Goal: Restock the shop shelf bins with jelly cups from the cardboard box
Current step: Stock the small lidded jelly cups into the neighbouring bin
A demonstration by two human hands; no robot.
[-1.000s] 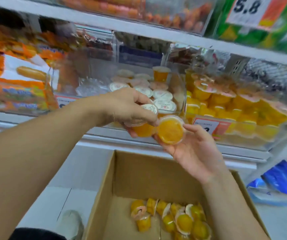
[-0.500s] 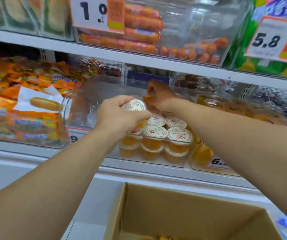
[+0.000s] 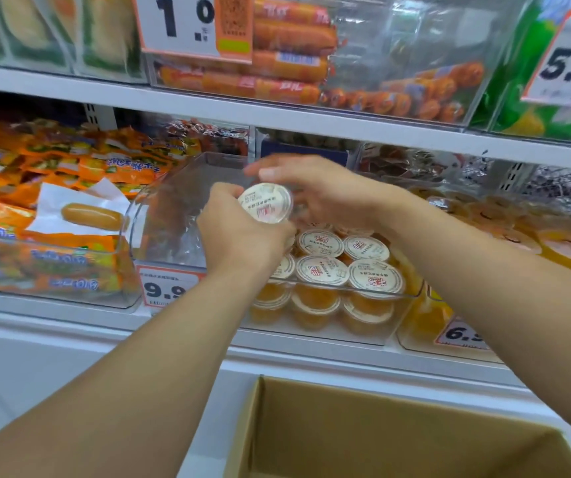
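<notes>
Head view: jelly cup at frame centre, white foil lid tilted up toward the camera, body hidden behind the fingers. Left hand curls round it from below-left, gripping. Right hand just beside it on the upper right, fingers loosely bent over the rim; contact can't be told. Cup sits above the clear bin; bin's right half is packed with stacked cups, left half open. Cardboard box lower right.
</notes>
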